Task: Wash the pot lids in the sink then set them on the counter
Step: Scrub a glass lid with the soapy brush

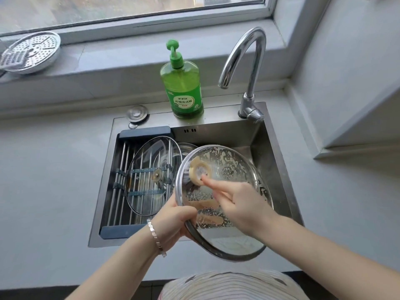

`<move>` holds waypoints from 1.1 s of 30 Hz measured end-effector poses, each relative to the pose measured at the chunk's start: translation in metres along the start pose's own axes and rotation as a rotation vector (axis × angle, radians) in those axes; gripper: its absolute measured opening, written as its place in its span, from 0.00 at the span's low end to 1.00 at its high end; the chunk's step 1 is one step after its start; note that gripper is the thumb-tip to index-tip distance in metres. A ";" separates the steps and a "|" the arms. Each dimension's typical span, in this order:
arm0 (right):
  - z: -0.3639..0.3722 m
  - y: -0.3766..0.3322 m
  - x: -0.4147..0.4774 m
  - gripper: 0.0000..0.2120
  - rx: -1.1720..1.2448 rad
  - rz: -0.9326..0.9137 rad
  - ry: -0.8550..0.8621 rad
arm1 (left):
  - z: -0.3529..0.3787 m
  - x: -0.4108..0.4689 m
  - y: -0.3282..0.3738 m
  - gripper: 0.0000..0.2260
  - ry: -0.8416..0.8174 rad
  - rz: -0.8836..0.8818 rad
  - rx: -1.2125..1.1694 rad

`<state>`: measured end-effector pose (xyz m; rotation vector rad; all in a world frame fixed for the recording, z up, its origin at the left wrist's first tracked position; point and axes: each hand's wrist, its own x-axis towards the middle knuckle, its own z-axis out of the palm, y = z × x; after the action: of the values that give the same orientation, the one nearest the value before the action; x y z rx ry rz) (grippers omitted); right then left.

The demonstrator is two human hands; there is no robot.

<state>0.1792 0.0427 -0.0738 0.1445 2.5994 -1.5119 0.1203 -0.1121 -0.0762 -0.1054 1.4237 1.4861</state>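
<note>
Striped shirt (233, 284) at bottom edge. Just beyond, left hand (173, 221) clamping the soapy glass lid (236, 169) by its lower rim: thumb on the near face, fingers (208, 219) curled behind the glass. Keeps it tilted over the sink (272, 165), likely so suds drip in. Right hand (242, 204): index straight, pressing the lid's beige centre fitting (200, 171), other digits loosely folded, nothing visibly held. Inside the sink: drying rack (121, 180) carrying a second glass lid (149, 161). No stream from faucet (244, 61). Set-down on tabletop (54, 169) not yet done.

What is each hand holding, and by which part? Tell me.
The grip of the left hand is on the lower left rim of the soapy glass lid. The right hand holds nothing visible; its forefinger presses near the lid's middle.
</note>
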 end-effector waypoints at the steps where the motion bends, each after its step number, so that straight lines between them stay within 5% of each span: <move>1: 0.000 0.000 0.000 0.19 -0.025 -0.021 -0.019 | -0.002 0.001 0.001 0.34 0.000 -0.006 0.013; 6: -0.023 0.035 0.039 0.20 -0.313 0.170 0.101 | -0.004 0.001 0.002 0.40 0.014 0.012 -0.015; 11: -0.035 0.066 0.033 0.18 -0.469 0.405 -0.030 | -0.008 0.000 0.007 0.34 0.183 0.123 -0.098; 15: -0.023 0.059 0.009 0.18 -0.309 0.355 -0.125 | -0.012 0.004 0.008 0.40 0.246 0.126 -0.090; 20: -0.041 0.054 0.043 0.19 -0.302 0.309 0.052 | 0.001 0.006 0.002 0.42 0.121 0.075 -0.089; 26: -0.024 0.046 0.015 0.18 -0.239 0.230 -0.112 | -0.007 0.007 0.005 0.44 0.156 0.114 -0.122; 29: -0.036 0.055 0.028 0.18 -0.275 0.330 0.016 | -0.003 0.006 0.005 0.39 0.144 0.091 -0.095; 33: -0.019 0.035 0.004 0.18 -0.123 0.247 -0.167 | -0.006 0.006 0.004 0.44 0.170 0.128 -0.078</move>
<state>0.1788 0.0766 -0.0956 0.3004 2.4308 -1.2232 0.1118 -0.1124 -0.0790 -0.1968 1.5312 1.6710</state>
